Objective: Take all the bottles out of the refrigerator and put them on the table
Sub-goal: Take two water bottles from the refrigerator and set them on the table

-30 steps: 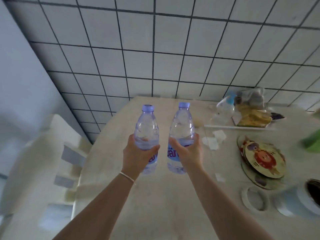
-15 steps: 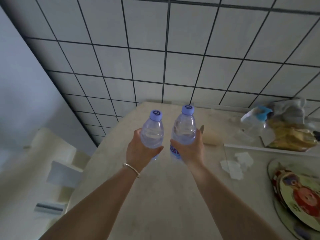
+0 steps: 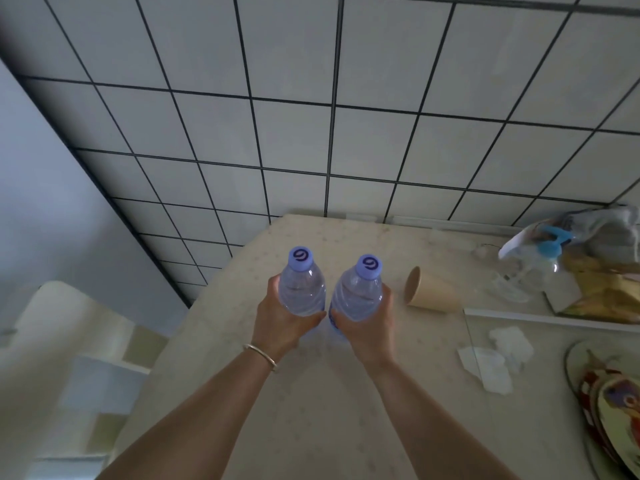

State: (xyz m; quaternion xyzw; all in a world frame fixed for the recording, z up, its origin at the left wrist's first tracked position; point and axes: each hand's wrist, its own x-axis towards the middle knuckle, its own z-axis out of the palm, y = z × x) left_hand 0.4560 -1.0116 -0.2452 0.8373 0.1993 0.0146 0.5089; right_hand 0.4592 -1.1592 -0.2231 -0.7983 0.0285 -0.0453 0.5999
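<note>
Two clear water bottles with pale purple caps stand upright side by side over the beige table (image 3: 311, 410). My left hand (image 3: 282, 322) grips the left bottle (image 3: 302, 289) around its lower body. My right hand (image 3: 369, 327) grips the right bottle (image 3: 358, 296) the same way. The bottles' bases are hidden behind my hands, so I cannot tell whether they touch the tabletop. The refrigerator is not in view.
A brown paper cup (image 3: 431, 292) lies on its side just right of the right bottle. Crumpled tissues (image 3: 495, 355), a spray bottle (image 3: 533, 268), bags (image 3: 602, 271) and patterned plates (image 3: 609, 403) crowd the right side. A chair (image 3: 62, 358) stands at the left; a tiled wall rises behind.
Both hands have carried the bottles forward and lower over the table. The view now looks down on the caps, and the fallen paper cup has come into sight.
</note>
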